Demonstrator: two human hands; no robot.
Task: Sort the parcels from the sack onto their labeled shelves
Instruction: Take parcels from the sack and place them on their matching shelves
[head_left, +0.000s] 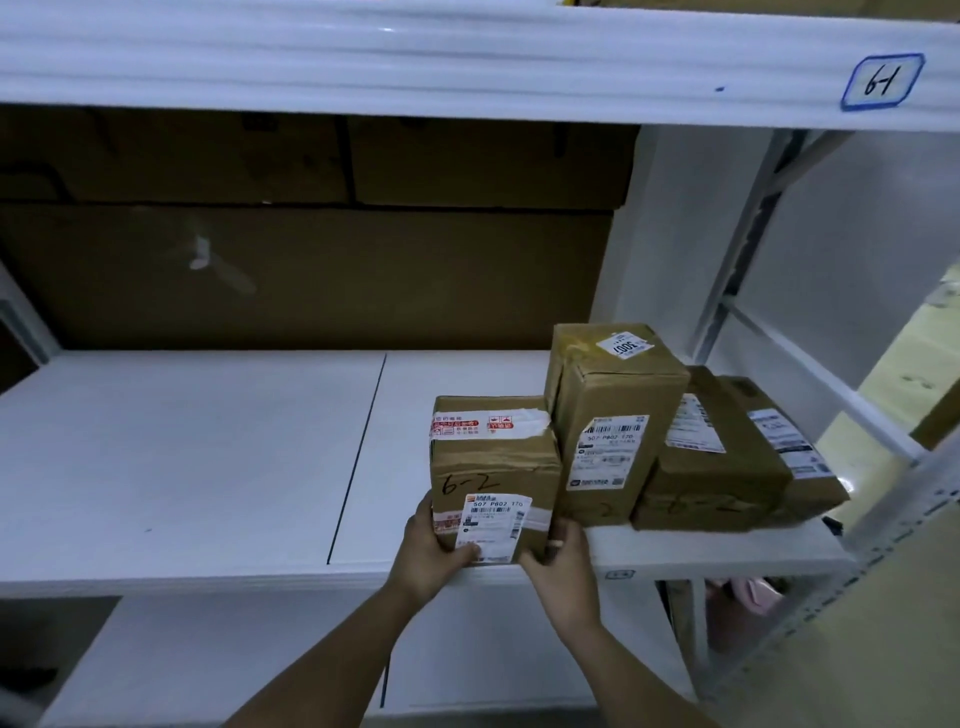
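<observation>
1. Parcel marked "6-2" (493, 467), a brown cardboard box with red-printed tape and a white shipping label on its near face, stands on the white shelf (208, 467) at its front edge, right of the seam that runs across the board.
2. Left hand (434, 545) grips the box's lower left corner, thumb lying across the bottom of the label, fingers wrapped round the left side.
3. Right hand (558, 551) holds the lower right corner, its fingers curled against the box's right side.
4. Tall upright box (613, 426) stands just to the right, touching the held parcel; it carries a barcode label on its front and a small white sticker on top.
5. Flatter box (711, 457) comes next, touching the tall one, with a label on top and handwriting on its front face.
6. Another flat box (795, 452) lies beyond it near the shelf's right end, beside the metal upright (748, 249).
7. Large brown cartons (311, 270) fill the back of the shelf along its rear edge.
8. Shelf beam above (467, 62) bears a blue-outlined tag (882, 81) handwritten "6-1" near its right end.
</observation>
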